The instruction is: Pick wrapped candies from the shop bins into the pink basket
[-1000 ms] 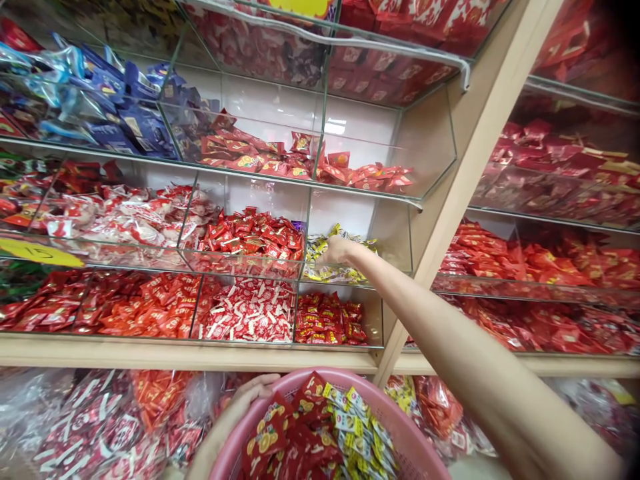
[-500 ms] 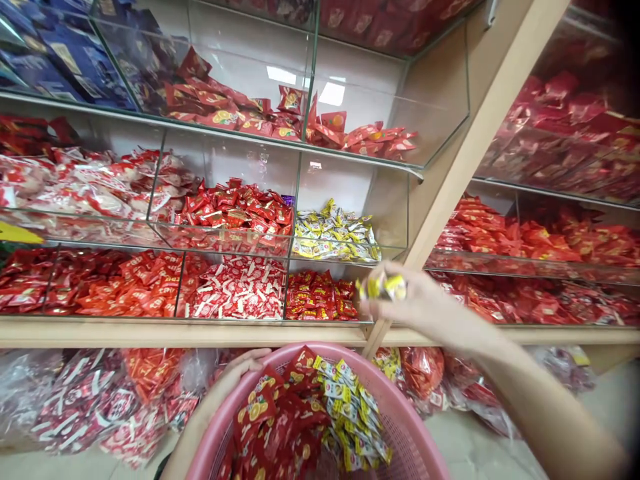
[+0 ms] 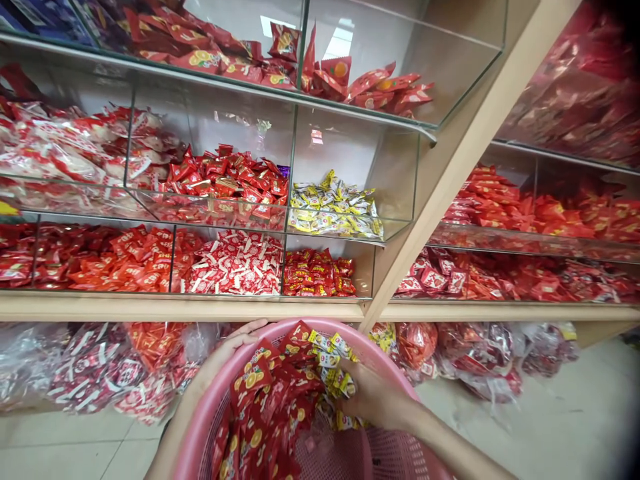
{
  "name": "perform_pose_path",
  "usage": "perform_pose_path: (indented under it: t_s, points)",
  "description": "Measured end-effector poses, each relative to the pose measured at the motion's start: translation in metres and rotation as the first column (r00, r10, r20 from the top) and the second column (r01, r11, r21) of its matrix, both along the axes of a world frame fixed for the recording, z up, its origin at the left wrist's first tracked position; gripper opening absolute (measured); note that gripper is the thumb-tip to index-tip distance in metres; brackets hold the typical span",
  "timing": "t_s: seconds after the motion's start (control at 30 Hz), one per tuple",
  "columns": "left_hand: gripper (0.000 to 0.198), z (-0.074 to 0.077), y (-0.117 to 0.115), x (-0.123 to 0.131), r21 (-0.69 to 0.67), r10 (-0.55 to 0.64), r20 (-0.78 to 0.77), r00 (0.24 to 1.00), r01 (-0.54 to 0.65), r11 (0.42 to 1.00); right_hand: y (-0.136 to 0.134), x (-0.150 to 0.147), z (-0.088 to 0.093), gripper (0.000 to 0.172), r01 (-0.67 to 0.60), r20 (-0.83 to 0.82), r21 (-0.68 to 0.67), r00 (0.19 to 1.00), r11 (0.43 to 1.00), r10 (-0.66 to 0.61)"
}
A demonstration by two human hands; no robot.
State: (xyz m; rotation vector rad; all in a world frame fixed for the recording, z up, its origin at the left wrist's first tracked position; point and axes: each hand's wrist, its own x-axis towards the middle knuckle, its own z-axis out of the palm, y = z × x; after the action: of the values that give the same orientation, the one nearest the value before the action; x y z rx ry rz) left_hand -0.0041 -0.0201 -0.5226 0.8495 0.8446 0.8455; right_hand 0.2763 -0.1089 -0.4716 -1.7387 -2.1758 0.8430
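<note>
A pink plastic basket (image 3: 390, 363) sits low in the middle, holding red sweet packets (image 3: 265, 407) and yellow-and-white sweet packets (image 3: 333, 357). My left hand (image 3: 227, 350) grips the basket's far left rim, fingers curled over the edge. Inside the basket, my right hand (image 3: 373, 397) rests on the heap, fingers closed around several yellow-and-white packets (image 3: 345, 387). Above the basket, a glass bin (image 3: 395, 180) on the shelf holds more yellow-and-white packets (image 3: 333, 210).
Glass bins of red sweets fill the wooden shelving (image 3: 200, 308) on several levels, with a slanted wooden upright (image 3: 450, 167) between two sections. Clear bags of sweets (image 3: 90, 380) lie on the pale tiled floor (image 3: 575, 427) under the shelf.
My right hand has pulled out of the yellow-and-white bin with a handful of packets and come down into the basket. The view has tilted lower.
</note>
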Motion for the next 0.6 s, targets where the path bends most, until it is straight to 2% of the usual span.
perform_pose_path:
  t_s: [0.1, 0.17, 0.33, 0.5, 0.6]
  points:
    - [0.047, -0.001, 0.0, -0.004, 0.037, 0.033, -0.048, 0.998, -0.031, 0.999, 0.004, 0.007, 0.007, 0.047, -0.008, -0.068, -0.022, 0.998, 1.0, 0.007]
    - [0.048, 0.001, -0.001, -0.006, 0.016, 0.039, -0.054, 0.998, -0.038, 0.999, 0.007, 0.014, 0.015, 0.049, 0.014, -0.09, 0.009, 0.996, 1.0, -0.013]
    - [0.046, 0.007, -0.002, -0.005, -0.04, 0.04, -0.004, 0.999, -0.04, 0.998, 0.015, 0.019, 0.03, 0.046, 0.035, 0.006, 0.052, 0.999, 0.998, -0.036]
    - [0.045, 0.011, -0.004, -0.002, -0.035, 0.056, 0.004, 0.998, -0.055, 0.998, 0.019, 0.012, 0.02, 0.048, -0.039, 0.23, 0.118, 0.973, 0.992, 0.011]
    - [0.047, 0.01, -0.004, -0.001, -0.067, 0.067, -0.017, 0.998, -0.068, 0.995, 0.02, 0.008, 0.01, 0.047, -0.099, 0.276, 0.124, 0.959, 0.987, 0.062]
